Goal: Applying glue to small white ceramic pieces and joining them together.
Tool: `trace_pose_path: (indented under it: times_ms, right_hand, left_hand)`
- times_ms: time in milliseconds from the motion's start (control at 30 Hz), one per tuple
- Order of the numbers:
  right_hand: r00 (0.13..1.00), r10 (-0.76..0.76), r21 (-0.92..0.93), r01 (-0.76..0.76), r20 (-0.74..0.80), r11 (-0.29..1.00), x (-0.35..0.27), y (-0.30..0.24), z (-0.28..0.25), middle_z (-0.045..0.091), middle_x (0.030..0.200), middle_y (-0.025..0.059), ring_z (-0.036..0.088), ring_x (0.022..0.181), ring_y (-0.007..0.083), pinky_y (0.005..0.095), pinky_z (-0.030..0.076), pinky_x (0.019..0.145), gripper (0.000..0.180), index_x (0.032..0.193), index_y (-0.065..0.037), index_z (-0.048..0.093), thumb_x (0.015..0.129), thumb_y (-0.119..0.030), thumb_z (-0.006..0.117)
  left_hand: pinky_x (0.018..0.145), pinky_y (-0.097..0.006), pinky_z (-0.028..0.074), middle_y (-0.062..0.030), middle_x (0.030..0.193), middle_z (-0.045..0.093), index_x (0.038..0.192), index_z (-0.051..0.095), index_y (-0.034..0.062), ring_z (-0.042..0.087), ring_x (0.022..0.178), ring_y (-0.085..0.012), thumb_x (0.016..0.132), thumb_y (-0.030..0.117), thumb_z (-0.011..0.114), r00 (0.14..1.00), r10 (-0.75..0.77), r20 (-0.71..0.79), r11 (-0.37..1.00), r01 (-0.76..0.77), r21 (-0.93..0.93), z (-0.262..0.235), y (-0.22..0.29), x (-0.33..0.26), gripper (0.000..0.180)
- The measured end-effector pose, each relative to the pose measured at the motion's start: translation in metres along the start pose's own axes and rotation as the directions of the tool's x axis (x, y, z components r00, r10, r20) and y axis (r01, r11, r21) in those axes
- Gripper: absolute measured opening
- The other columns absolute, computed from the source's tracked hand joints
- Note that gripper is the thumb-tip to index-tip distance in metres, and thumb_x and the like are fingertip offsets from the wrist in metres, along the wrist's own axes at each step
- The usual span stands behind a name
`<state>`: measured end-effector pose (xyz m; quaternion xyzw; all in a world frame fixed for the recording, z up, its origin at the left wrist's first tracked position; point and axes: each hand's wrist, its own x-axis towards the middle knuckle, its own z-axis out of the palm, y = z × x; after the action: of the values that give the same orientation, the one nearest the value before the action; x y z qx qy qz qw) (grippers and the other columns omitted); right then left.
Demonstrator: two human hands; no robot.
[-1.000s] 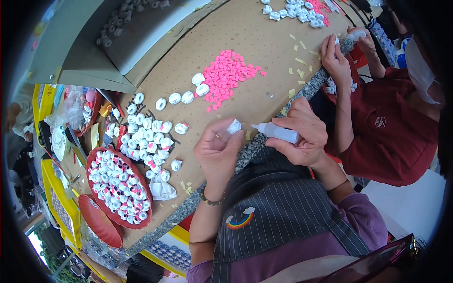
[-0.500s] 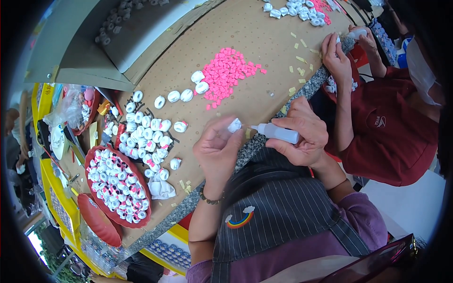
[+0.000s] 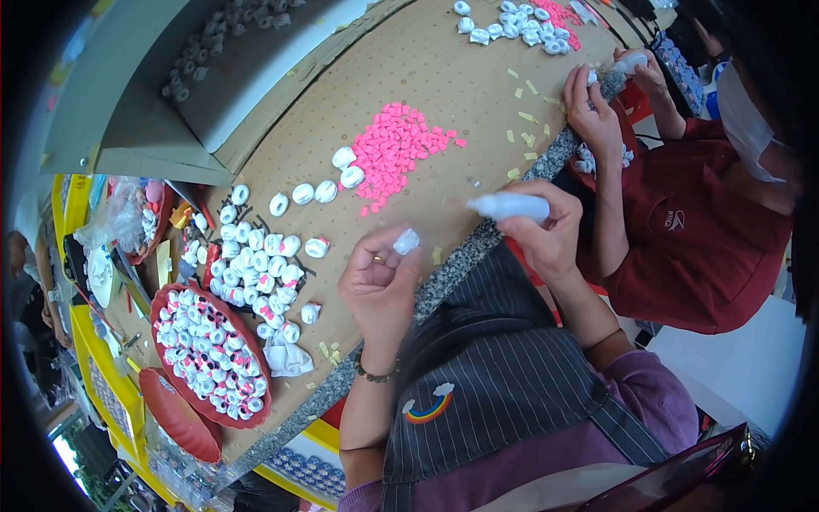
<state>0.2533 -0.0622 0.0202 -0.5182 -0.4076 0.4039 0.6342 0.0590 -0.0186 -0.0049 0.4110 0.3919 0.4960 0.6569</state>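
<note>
Left hand (image 3: 380, 286): fingers pinched shut on one small white piece (image 3: 406, 241), raised over the near edge of the brown tabletop (image 3: 444, 77). Right hand (image 3: 546, 235): closed around one white squeeze tube (image 3: 510, 206), nozzle aimed left toward the piece, not touching it. On the table: one heap of pink bits (image 3: 394, 154), four white rings (image 3: 314, 189) in a row beside it, one red tray (image 3: 209, 354) filled with white pieces too many to count, and one clear plastic bag (image 3: 115, 226) at far left.

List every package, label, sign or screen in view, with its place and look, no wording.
Clear plastic bag: far left, beside a red tray, crumpled, see-through.
Small white bottle: in the right hand, over the table edge, slim, plain white.
Rainbow patch: on the striped apron, arc with a white cloud.
No signs or screens.
</note>
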Motion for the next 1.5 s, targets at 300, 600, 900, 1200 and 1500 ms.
trace_pose_path:
  times_ms: [300,600,900,1200,1500]
  right_hand:
    - [0.961,-0.272,-0.537,0.256,0.051,0.804,0.055,0.016,0.001,0.06,0.079,0.0086,0.059,0.072,0.0177,0.0288,0.046,0.064,0.016,0.087,-0.003,0.059,0.075,0.004,0.068]
    - [0.794,-0.484,-0.816,0.526,0.37,0.239,0.069,0.029,0.01,0.059,0.079,0.0095,0.056,0.07,0.0273,0.0383,0.045,0.061,0.015,0.083,-0.002,0.064,0.07,-0.001,0.07]
    - [0.924,-0.249,-0.471,0.364,0.289,0.803,0.027,0.009,0.029,0.062,0.078,0.0105,0.06,0.076,0.0212,0.0301,0.045,0.066,0.011,0.086,0.002,0.065,0.076,0.002,0.069]
    - [0.904,-0.235,-0.382,0.371,0.357,0.847,0.024,0.009,0.022,0.062,0.081,0.0096,0.059,0.074,0.0188,0.0281,0.046,0.065,0.005,0.084,0.003,0.065,0.08,0.001,0.068]
    - [0.936,0.037,-0.158,0.02,0.349,0.987,0.018,0.01,0.021,0.065,0.085,0.012,0.062,0.077,0.0174,0.0247,0.05,0.067,0.008,0.091,0.005,0.066,0.083,0.005,0.066]
  left_hand:
    - [0.089,-0.027,0.05,-0.0106,0.105,0.062,0.11,0.056,-0.0082,0.062,0.098,-0.0151,0.082,-0.015,0.061,1.0,0.005,0.021,0.999,-0.004,-0.053,-0.004,0.001,-0.001,0.029]
    - [0.085,-0.03,0.054,-0.0164,0.111,0.062,0.111,0.056,-0.007,0.065,0.095,-0.0204,0.083,-0.011,0.062,0.997,-0.074,-0.026,0.997,0.074,0.001,-0.004,0.003,0.0,0.029]
    - [0.099,-0.044,0.049,-0.0183,0.113,0.062,0.114,0.054,-0.0054,0.061,0.108,-0.03,0.089,-0.005,0.056,0.983,-0.127,0.134,0.923,0.166,-0.346,0.011,-0.001,0.0,0.025]
    - [0.095,-0.042,0.051,-0.0188,0.111,0.062,0.115,0.053,-0.0055,0.063,0.104,-0.0295,0.09,-0.005,0.055,0.969,-0.145,0.201,0.885,0.217,-0.411,0.006,-0.006,-0.003,0.026]
    - [0.085,-0.031,0.054,-0.0167,0.106,0.064,0.113,0.055,-0.0091,0.065,0.091,-0.0194,0.084,-0.01,0.062,0.988,-0.14,0.072,0.978,0.149,-0.147,0.01,0.001,-0.002,0.029]
